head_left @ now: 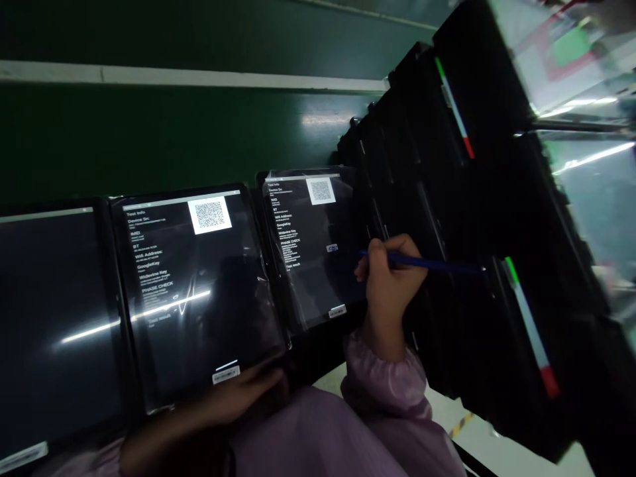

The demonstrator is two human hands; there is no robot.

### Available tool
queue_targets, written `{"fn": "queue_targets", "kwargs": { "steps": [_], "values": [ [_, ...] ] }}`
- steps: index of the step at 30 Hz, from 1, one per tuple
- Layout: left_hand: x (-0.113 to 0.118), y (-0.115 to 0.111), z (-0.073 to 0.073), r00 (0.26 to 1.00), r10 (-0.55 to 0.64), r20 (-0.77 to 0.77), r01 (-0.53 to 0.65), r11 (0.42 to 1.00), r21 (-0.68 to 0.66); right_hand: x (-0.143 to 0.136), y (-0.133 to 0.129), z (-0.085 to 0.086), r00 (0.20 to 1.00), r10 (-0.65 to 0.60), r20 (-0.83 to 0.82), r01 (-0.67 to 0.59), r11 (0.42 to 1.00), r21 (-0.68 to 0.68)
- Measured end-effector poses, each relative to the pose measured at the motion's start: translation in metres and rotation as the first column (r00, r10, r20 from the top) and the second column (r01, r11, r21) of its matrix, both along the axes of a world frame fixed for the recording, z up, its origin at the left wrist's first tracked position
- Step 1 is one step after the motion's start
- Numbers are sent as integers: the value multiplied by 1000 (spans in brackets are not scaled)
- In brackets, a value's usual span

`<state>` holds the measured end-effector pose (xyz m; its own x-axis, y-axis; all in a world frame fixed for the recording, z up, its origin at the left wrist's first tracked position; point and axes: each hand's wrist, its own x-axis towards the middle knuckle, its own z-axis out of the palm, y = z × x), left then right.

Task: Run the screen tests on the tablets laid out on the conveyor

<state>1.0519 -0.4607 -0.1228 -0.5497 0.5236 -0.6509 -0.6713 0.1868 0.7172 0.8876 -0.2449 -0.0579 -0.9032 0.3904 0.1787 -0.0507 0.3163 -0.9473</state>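
My right hand (pixel 395 285) is closed round a blue pen (pixel 437 263), whose tip end lies over the right-hand tablet (pixel 318 285). That tablet's screen shows white test text and a QR code (pixel 322 191), with a small light label near the middle. My left hand (pixel 248 394), somewhat blurred, lies along the lower edge of the middle tablet (pixel 199 265) with its fingers stretched out to the right; part of them is in shadow. The middle tablet also shows text and a QR code. Clear film covers both lit tablets.
Another tablet (pixel 50 311) with a dark screen lies at the far left. To the right stand stacked black trays (pixel 472 212) with green, white and red strips. Behind the tablets runs the green work surface (pixel 173 132), with a pale strip along it.
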Motion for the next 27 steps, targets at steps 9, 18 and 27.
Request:
{"fn": "queue_targets", "kwargs": {
  "steps": [9,18,27],
  "values": [
    [-1,-5,53,949,-26,-315,117,955,274,108,2,32,919,374,-125,-392,832,-394],
    [12,-25,103,881,151,-449,8,943,334,164,-28,57,818,574,-33,-527,726,-441],
    [27,-30,109,841,110,-530,53,958,283,189,-33,74,853,509,-114,-519,805,-286]
  ]
}}
